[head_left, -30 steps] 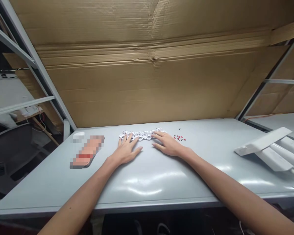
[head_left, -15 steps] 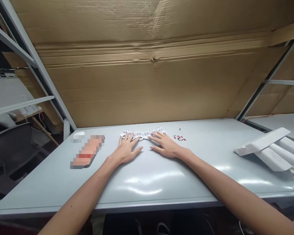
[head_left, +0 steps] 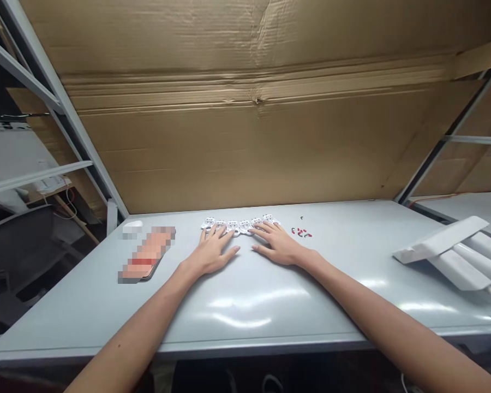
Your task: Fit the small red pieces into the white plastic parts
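A row of several small white perforated plastic parts [head_left: 239,226] lies side by side near the far edge of the pale grey table [head_left: 245,305]. My left hand [head_left: 213,250] rests flat at the row's left half, its fingertips on or just at the parts. My right hand [head_left: 276,245] lies the same way at the right half, fingers spread, tips over the last pieces. Neither hand is closed on anything. A few tiny red pieces [head_left: 301,233] lie just right of my right hand.
A pixelated flat object with a red band [head_left: 147,257] and a small white item [head_left: 133,228] lie left of my left hand. Long white panels [head_left: 445,251] lie stacked at the right. A large cardboard sheet [head_left: 245,125] and metal frame bars [head_left: 53,98] rise behind the table.
My right hand has shifted slightly left along the row. My left hand has barely moved, and the view has tilted a little.
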Tool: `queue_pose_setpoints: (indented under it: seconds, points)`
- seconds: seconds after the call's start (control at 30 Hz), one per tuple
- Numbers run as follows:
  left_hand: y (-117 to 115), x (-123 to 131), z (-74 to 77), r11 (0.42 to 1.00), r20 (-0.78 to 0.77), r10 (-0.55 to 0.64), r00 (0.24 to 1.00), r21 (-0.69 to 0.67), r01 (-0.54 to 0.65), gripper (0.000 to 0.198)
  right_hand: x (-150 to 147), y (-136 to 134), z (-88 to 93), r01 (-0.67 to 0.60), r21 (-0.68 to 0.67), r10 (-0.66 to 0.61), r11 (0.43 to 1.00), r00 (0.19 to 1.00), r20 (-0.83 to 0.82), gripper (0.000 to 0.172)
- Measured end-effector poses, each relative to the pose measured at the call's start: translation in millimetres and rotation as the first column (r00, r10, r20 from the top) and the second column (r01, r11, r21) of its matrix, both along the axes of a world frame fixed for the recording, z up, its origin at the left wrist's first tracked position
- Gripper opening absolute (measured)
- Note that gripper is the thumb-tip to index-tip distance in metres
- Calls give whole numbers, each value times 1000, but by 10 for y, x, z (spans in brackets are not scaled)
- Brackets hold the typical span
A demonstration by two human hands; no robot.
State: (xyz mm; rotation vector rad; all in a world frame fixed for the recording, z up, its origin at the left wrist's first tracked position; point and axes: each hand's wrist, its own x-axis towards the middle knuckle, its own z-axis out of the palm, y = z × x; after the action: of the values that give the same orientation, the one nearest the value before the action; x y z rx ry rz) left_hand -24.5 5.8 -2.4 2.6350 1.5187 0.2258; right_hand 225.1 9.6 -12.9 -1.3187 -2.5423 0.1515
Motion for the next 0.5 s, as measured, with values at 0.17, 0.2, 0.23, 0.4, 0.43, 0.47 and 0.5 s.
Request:
queue_pose_setpoints:
  seconds: [0.17, 0.2, 0.23, 0.4, 0.43, 0.47, 0.5]
  points:
    - [-6, -22, 34, 1000, -15, 25, 1000, -11, -25, 67, 2, 7, -7, -13, 26, 14, 1000, 1000, -26, 62]
    - [-11, -20, 37, 1000, -17, 24, 1000, -11, -24, 67, -1, 7, -9, -20, 35, 21, 999, 999, -30, 62]
    - [-17, -15, 38, 1000, -19, 21, 1000, -8, -21, 66, -6, 5, -11, -26, 42, 27, 999, 999, -33, 61]
    - [-32, 14, 25, 1000, -17, 9, 1000, 0, -9, 66, -43, -24, 1, -59, 29, 60, 998, 998, -37, 62]
    - [-32, 18, 24, 1000, -15, 11, 1000, 3, -11, 66, -49, -30, 6, -63, 26, 64, 998, 997, -34, 62]
    - [-31, 21, 23, 1000, -15, 14, 1000, 6, -14, 65, -54, -36, 9, -63, 24, 64, 998, 998, -29, 63]
    - [-30, 24, 24, 1000, -18, 18, 1000, 11, -18, 65, -57, -40, 12, -60, 25, 60, 998, 998, -24, 63]
